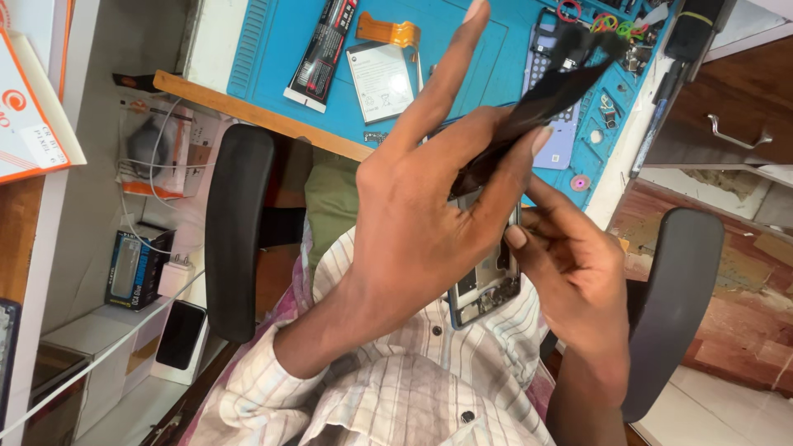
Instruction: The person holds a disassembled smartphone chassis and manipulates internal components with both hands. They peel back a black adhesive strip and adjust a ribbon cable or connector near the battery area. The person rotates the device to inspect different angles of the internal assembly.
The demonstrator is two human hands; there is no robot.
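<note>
Opened phone frame (487,285) held above lap, between both hands, lower edge exposed, upper part hidden behind left hand (429,206). Black flexible sheet (549,91) pinched between left thumb and fingers, peeled up toward blue work mat (273,41); index finger extended, free. Frame's right edge gripped by right hand (570,264), fingers curled. Battery (380,81) and dark tube (322,49) laid on mat, well apart from hands. Chair armrests (238,231) flanking both sides; open room left between them.

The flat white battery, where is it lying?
In the head view, the white battery lies on the blue mat, upper centre, between a black tube and the left hand.
</note>
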